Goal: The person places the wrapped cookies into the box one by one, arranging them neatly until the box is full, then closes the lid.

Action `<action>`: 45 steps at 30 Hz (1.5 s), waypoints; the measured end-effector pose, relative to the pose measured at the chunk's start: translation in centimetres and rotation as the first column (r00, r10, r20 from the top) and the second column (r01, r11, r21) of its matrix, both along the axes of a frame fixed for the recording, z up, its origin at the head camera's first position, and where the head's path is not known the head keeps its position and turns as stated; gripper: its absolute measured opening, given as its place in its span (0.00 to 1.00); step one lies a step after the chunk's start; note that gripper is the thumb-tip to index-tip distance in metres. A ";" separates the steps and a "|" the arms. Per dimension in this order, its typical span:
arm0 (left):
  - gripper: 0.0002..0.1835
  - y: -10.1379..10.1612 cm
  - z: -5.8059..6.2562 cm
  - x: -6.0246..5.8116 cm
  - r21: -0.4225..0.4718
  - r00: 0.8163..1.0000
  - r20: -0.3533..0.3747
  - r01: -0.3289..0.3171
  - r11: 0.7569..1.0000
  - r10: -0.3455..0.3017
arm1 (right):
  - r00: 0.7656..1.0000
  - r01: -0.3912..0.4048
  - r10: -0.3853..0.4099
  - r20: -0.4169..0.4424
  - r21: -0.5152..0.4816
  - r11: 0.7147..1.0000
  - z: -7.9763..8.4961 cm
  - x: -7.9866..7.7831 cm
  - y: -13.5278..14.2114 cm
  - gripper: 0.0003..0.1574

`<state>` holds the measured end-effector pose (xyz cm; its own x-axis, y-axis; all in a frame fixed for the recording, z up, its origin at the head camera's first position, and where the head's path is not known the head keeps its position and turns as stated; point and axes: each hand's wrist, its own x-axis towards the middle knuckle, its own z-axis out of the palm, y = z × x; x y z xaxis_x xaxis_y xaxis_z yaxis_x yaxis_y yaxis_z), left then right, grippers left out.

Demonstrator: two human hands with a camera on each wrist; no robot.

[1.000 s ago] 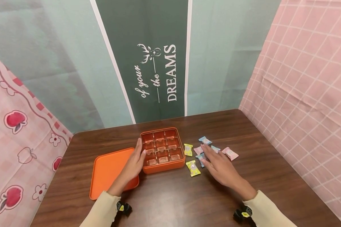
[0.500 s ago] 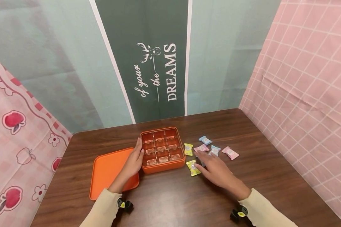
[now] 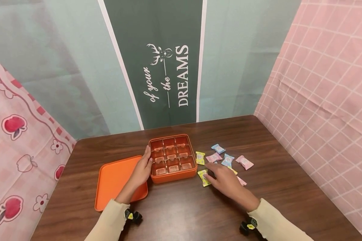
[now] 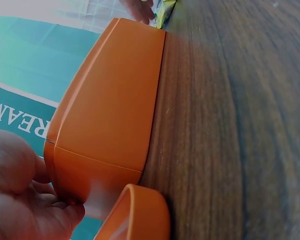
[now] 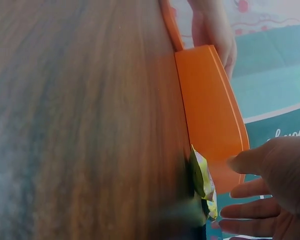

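Observation:
An orange square box (image 3: 174,177) with a clear insert of small compartments stands on the table in the head view. My left hand (image 3: 141,170) rests its extended fingers along the box's left wall. My right hand (image 3: 224,179) hovers low over the wrapped candies, fingers loosely bent and holding nothing in the right wrist view. Just by its thumb lies a yellow-green candy (image 3: 203,178). Beyond the fingers are another yellow-green candy (image 3: 200,157), a pink candy (image 3: 214,157) and a blue candy (image 3: 228,159). The hand partly hides several more.
The flat orange lid (image 3: 116,182) lies left of the box, partly beneath my left forearm. Farther right is a pink candy (image 3: 245,162), with a blue candy (image 3: 218,148) at the back. Printed cloths hang behind and beside the brown wooden table (image 3: 181,214).
My right hand has moved left and nearer, down toward the front yellow-green candy, uncovering candies behind it. My left hand stays at the box's left wall.

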<state>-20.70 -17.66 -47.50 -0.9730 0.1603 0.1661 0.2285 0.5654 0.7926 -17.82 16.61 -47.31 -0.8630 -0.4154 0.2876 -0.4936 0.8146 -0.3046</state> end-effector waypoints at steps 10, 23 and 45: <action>0.30 0.1 -0.1 0.0 0.009 1.000 -0.014 0.012 1.000 -0.012 | 0.999 -0.023 0.022 -0.022 -0.026 0.999 -0.4 -0.1 -1.1 0.17; 0.30 0.6 0.5 0.3 0.030 0.999 0.043 -0.005 1.000 0.003 | 0.998 -0.047 0.049 -0.038 0.034 0.998 -0.7 0.2 -1.7 0.21; 0.32 0.7 0.7 0.2 0.022 0.997 0.072 -0.002 1.000 0.001 | 0.988 -0.092 0.104 -0.118 0.101 0.991 -0.8 -0.2 -2.1 0.21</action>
